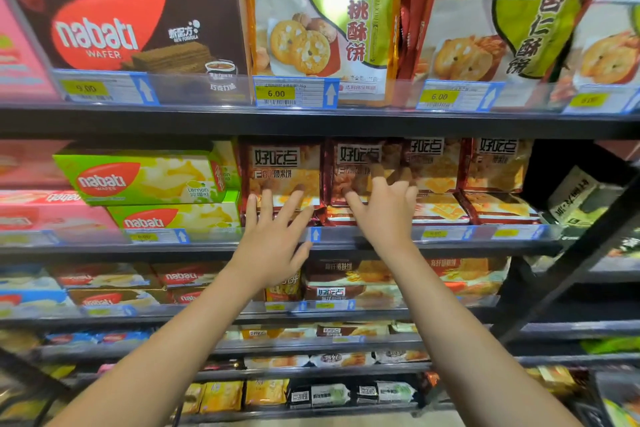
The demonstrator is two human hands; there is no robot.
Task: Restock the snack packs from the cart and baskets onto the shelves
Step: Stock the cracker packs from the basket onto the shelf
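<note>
Both hands are up at the second shelf [207, 248] from the top. The left hand [273, 243] has its fingers straight and spread, fingertips touching the front of a dark-red cracker pack [284, 173] standing upright near the middle of that shelf's front edge. The right hand [384, 211] reaches just beside it, fingers fanned out and laid against the neighbouring dark-red pack [353, 166], thumb pointing down-left toward the shelf lip; nothing is curled around the pack, so it looks like pressing, not gripping.

Under those two upright packs, more packs lie flat along the front edge. Further toward the shelf's right end stand two more upright packs [495, 163] of the same brand, again over flat ones [440, 210]. At the left end of this shelf sit green lemon wafer boxes [138, 177], stacked two high, with pink boxes [52, 215] beyond them.

On the top shelf [311, 121], a brown wafer box [131, 24] stands at the left, and tall cookie bags [322, 14] fill the middle and right, with yellow price tags [276, 93] reading 6.00 clipped to the front edge.

Below the hands, the third shelf holds red and brown wafer boxes [180, 277] on the left and biscuit packs [349, 284] toward the middle. Lower shelves carry more packs, blurred. A dark shelf upright [571, 253] slants across the right side.
</note>
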